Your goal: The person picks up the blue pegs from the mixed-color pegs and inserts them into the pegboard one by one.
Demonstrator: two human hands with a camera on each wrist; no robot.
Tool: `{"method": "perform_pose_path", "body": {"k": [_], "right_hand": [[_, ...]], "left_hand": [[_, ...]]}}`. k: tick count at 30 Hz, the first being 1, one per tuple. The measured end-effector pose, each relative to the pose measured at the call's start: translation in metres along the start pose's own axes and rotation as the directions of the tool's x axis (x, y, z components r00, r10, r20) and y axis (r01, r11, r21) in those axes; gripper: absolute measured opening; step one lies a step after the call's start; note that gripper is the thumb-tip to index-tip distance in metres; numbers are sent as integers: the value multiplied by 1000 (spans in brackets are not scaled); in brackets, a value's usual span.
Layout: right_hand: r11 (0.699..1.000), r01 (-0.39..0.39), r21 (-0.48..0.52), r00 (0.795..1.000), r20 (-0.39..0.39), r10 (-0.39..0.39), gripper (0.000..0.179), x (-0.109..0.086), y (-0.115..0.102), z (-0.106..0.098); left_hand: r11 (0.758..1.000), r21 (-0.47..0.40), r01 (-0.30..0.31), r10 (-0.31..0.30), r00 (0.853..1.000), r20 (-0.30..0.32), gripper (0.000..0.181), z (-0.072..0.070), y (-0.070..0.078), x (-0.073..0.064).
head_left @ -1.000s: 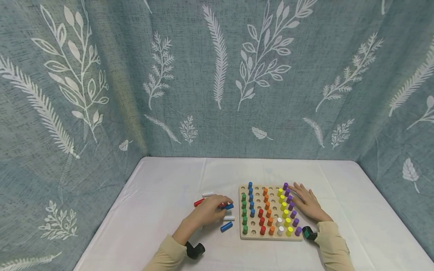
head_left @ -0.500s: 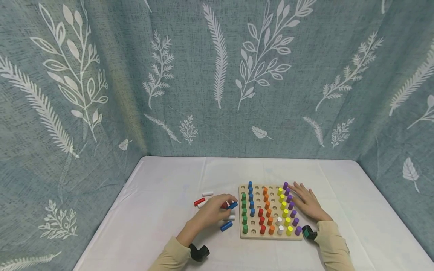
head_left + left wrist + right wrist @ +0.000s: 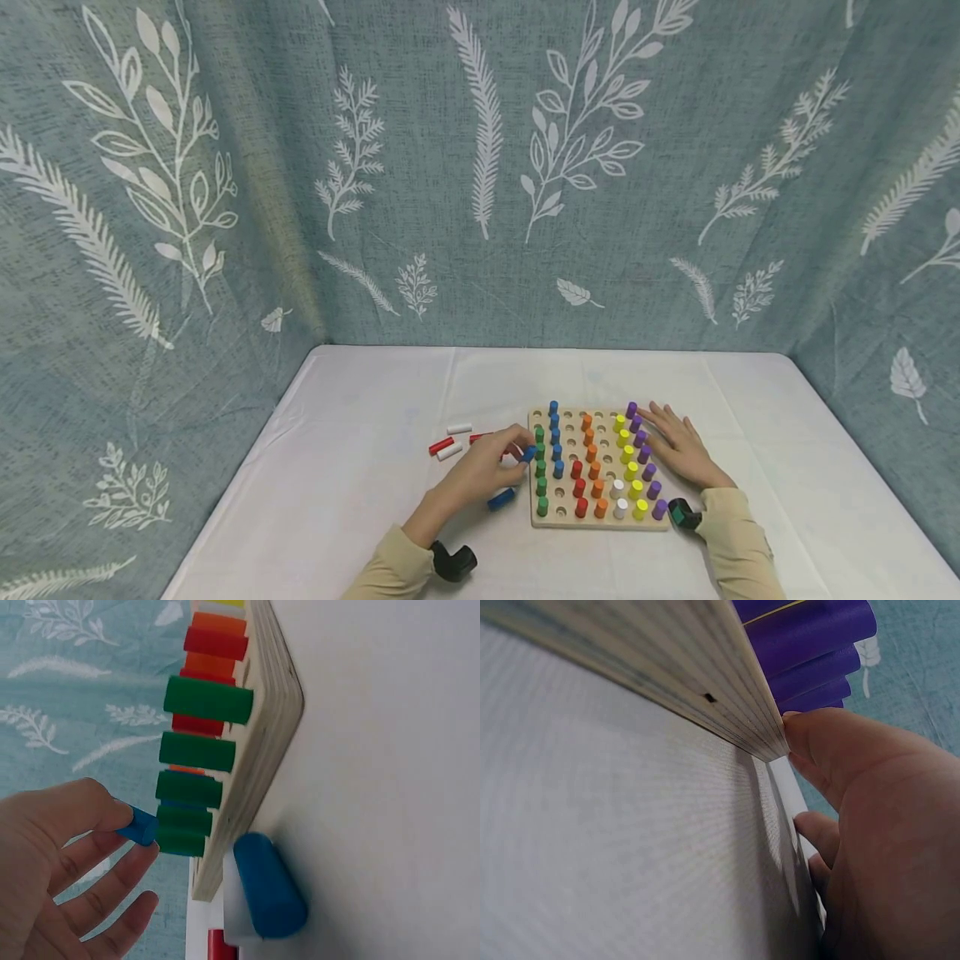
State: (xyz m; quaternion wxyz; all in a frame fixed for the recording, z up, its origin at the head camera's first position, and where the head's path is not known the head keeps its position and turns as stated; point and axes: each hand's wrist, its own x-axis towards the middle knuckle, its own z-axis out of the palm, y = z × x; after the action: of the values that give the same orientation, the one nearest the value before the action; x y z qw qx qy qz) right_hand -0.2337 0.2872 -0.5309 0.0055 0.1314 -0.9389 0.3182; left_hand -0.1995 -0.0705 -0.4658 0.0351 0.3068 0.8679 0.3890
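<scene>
A blue peg [image 3: 139,826] is pinched between the thumb and fingers of my left hand [image 3: 487,467], just beside the left edge of the wooden pegboard [image 3: 600,523]. Along that edge stands a column of green pegs [image 3: 199,752], with blue pegs [image 3: 557,452] in the column behind it. My right hand [image 3: 681,446] rests at the board's right side with its fingers spread out. In the right wrist view, its thumb touches the board's edge near the purple pegs [image 3: 817,634].
Left of the board lie loose pegs: a blue peg [image 3: 501,499], a red peg [image 3: 441,447], a white peg [image 3: 450,452] and another white peg [image 3: 460,429]. Orange, yellow, red and white pegs stand in the board. A patterned curtain [image 3: 480,250] hangs behind the table.
My left hand has moved right with the blue peg, from above the loose pegs to the board's left edge. The peg has tilted in the fingers. My right hand has stayed still.
</scene>
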Motion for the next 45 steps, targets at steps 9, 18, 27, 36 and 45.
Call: {"method": "perform_pose_path", "body": {"k": [9, 18, 27, 36, 45], "right_hand": [[1000, 2, 2, 1000, 3, -2, 52, 1, 2, 0], [1000, 9, -3, 1000, 1, -9, 51, 0, 2, -1], [1000, 21, 1, 1000, -10, -21, 51, 1, 4, 1], [1000, 4, -2, 1000, -1, -4, 51, 0, 5, 2], [1000, -3, 1, 1000, -3, 3, 51, 0, 3, 1]], "left_hand": [[999, -35, -28, 27, 999, -21, 26, 8, 4, 6], [993, -81, -82, 80, 996, -32, 30, 14, 14, 8], [992, -114, -49, 50, 999, 8, 24, 20, 18, 9], [989, -145, -38, 44, 998, 33, 23, 25, 19, 9], [988, -143, -57, 65, 997, 47, 23, 28, 18, 9]]}}
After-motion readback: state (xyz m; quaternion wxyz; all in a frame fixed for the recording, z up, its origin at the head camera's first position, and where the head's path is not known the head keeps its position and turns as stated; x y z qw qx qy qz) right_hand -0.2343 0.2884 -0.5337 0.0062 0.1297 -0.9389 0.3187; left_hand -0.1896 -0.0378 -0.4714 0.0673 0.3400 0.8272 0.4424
